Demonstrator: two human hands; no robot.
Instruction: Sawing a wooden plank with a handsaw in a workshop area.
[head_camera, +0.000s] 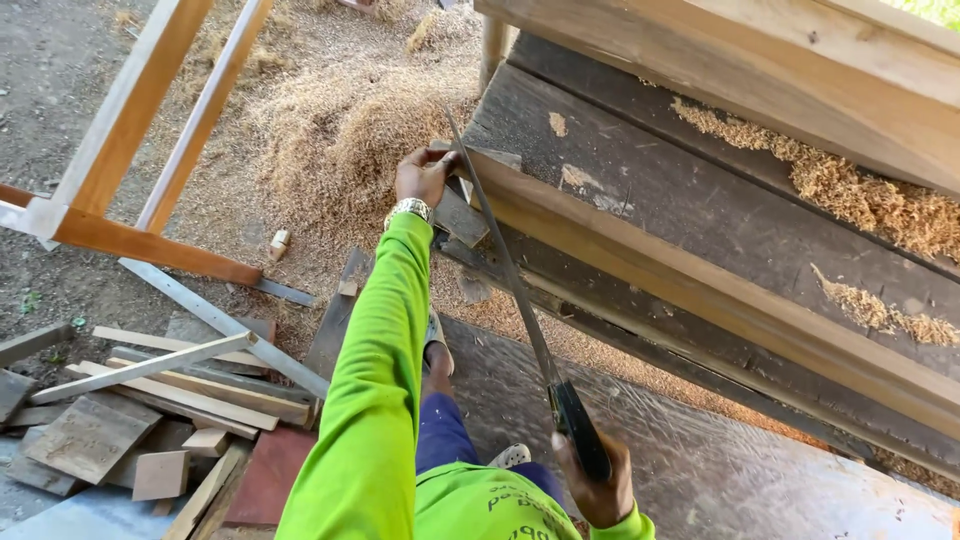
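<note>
Stretching forward in a bright green sleeve, the left hand (422, 175) clamps the end of a long pale wooden plank (700, 285) lying on the dark workbench (690, 200). Nearer the body, the right hand (598, 488) grips the black handle of a thin-bladed handsaw (510, 270), its blade slanting across the plank's end just beside the left hand.
</note>
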